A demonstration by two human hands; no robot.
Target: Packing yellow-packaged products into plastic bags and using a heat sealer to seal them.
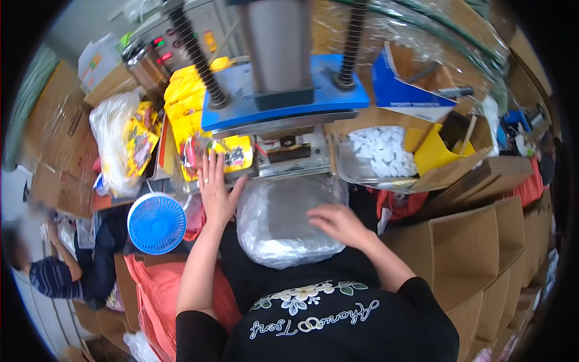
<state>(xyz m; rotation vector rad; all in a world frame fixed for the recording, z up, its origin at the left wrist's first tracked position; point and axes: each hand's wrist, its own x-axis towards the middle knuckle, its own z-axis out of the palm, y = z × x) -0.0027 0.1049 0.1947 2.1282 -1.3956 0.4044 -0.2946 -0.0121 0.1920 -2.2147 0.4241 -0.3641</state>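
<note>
My left hand is open, its fingers spread toward a yellow printed packet at the front of the bench. The fingertips reach the packet's lower edge; whether they press on it I cannot tell. My right hand is open with loosely bent fingers over the right side of a plastic-covered pad at my lap. The pad has a grey flat top and crinkled clear film around it. Between and beyond my hands stands a press with a blue plate, and below it a metal bed.
Right of the press, a clear tray holds many small white pieces. Yellow packets are piled at left, near a blue fan. Open cardboard cartons line my right side; a red bag sits at left. Another person is far left.
</note>
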